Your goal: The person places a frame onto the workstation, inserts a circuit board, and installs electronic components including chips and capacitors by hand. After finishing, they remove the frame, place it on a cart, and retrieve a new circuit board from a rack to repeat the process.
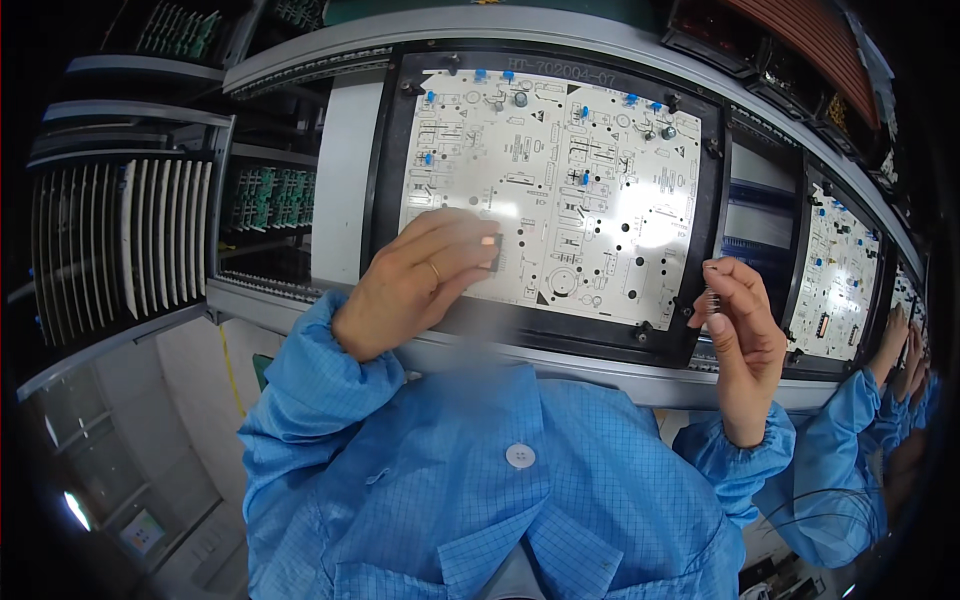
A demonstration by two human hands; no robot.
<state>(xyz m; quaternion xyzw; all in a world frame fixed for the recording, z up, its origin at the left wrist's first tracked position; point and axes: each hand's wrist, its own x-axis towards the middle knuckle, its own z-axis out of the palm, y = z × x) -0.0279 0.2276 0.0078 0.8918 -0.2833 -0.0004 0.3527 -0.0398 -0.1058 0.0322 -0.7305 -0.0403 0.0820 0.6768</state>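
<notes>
The head camera looks down from above the wearer's blue jacket [440, 420], facing the circuit board [540, 190] at close range. Left hand [415, 275] and right hand [742, 325] lie within coverage. Fisheye optics bow the upper metal rail [560, 27] and darken the picture's corners.

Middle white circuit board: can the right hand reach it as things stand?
Probably yes: the right hand is by the black frame's right edge; nothing visible blocks its way to the board, though the hand holds a pinned part.
</notes>
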